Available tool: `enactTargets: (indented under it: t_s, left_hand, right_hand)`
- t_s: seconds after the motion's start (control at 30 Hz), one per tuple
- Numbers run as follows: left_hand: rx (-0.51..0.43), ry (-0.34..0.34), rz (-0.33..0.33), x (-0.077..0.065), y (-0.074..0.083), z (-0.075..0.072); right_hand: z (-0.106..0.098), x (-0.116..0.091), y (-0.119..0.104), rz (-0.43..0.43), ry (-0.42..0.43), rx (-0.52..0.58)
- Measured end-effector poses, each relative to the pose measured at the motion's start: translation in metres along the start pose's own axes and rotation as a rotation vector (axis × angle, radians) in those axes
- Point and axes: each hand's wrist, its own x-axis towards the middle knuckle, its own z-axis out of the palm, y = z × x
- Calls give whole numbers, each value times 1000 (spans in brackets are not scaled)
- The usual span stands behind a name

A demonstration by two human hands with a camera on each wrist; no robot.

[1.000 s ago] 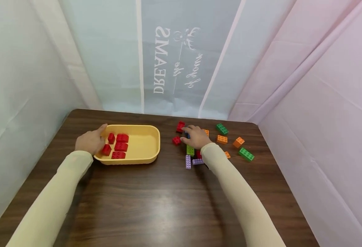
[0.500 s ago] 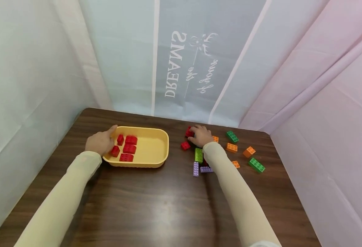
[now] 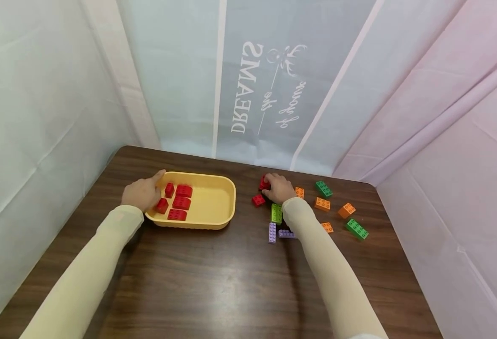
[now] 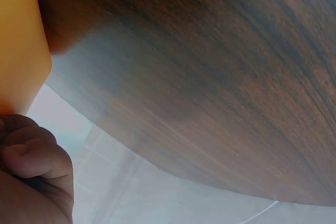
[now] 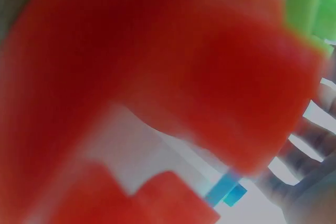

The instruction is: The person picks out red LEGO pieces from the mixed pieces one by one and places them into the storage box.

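At the left, a yellow tray (image 3: pixel 212 202) holds several red bricks (image 3: pixel 181 203). My left hand (image 3: pixel 141 194) grips its left end, with the thumb at the far corner; in the left wrist view, curled fingers (image 4: pixel 39 158) meet the tray's outer wall (image 4: pixel 23 40). My right hand (image 3: pixel 280 189) is at a red brick (image 3: pixel 264 182) near the table's back edge, its thumb and fingers around the brick's right side. Another red brick (image 3: pixel 258 200) lies just in front of it. Large blurred red bricks (image 5: pixel 236 87) fill much of the right wrist view, partly hiding the fingers (image 5: pixel 310 137).
Near the right forearm lie a lime brick (image 3: pixel 276 213) and two purple bricks (image 3: pixel 272 232). Farther right are several orange bricks (image 3: pixel 322 204) and two green bricks (image 3: pixel 357 229). A blue piece (image 5: pixel 226 188) shows in the right wrist view. Curtains (image 3: pixel 180 84) hang beyond the brown table (image 3: pixel 214 282).
My right hand has moved left and back from over the blue piece to the rear red brick. The left hand stays on the tray; the head view has shifted.
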Motion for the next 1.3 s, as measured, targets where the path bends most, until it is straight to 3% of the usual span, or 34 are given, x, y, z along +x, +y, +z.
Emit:
enactTargets:
  t_s: [0.3,0.6,0.9,1.3]
  left_hand:
    - [-2,19,-2,-5,-2,3]
    - [18,31,29,-6,-3,2]
    - [19,43,45,-4,-1,-2]
    - [6,30,38,-4,3,1]
  right_hand:
    - [-1,-6,-2,-9,8,-15]
    - [-15,-15,-14,-8,-8,30]
    - [-21,-18,-11,-10,10,37]
    - [-35,-30,-27,-11,22,64]
